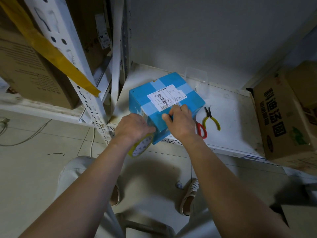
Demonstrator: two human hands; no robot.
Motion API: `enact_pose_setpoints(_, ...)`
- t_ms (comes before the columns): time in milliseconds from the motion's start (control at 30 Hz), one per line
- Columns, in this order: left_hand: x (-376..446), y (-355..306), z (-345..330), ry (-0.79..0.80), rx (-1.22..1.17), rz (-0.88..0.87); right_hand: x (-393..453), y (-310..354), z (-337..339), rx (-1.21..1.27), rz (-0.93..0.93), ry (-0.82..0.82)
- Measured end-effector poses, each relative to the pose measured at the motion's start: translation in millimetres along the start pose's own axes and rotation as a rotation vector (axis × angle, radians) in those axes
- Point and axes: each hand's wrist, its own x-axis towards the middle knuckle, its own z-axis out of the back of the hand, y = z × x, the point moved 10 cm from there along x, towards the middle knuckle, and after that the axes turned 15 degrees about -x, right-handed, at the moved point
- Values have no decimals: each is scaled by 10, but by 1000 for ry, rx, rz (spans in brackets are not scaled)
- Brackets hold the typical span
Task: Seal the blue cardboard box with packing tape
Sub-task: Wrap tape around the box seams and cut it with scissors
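The blue cardboard box (171,86) sits on the white shelf (228,117), its near corner jutting over the front edge. A white barcode label (165,98) and pale tape strips cross its top. My left hand (132,127) grips a roll of clear packing tape (141,146) held against the box's near left side, below the shelf edge. My right hand (180,121) lies on the box's near top edge, thumb on the front face and fingers on the top beside the label.
Red-handled scissors (201,129) and yellow-handled pliers (211,118) lie on the shelf right of the box. A clear plastic container (196,78) stands behind it. A brown printed carton (281,121) fills the right end. White rack uprights (89,100) with a yellow tape strip stand left.
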Motion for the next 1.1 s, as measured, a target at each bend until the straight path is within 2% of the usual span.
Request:
enact_pose_setpoints(133,-48,19,1,35,-97,-22,-12,32,0,-22,-86,-124)
enact_pose_setpoints(333,-141,314,-106,206,-533,134,-38,47,3,60,-100,-212)
enact_pose_setpoints(433,-208,254,-206,251,-644,100,40,101,31,88,-17,-203)
enact_pose_setpoints(567,-288,55,-408,394,-684,65,178,52,67,144,61,-191)
enact_pose_setpoints(667,-327,77,-485,480,-765,118,203,23,57,218,55,-143)
enact_pose_setpoints(733,-378,92,-564,533,-872,181,156,34,-4,182,78,-98)
enact_pose_setpoints(833,-407,117,-532,476,-902,211,77,52,-155,93,122,-34)
enact_pose_setpoints(1100,-386,213,-538,446,-906,335,111,64,-258,171,152,-8)
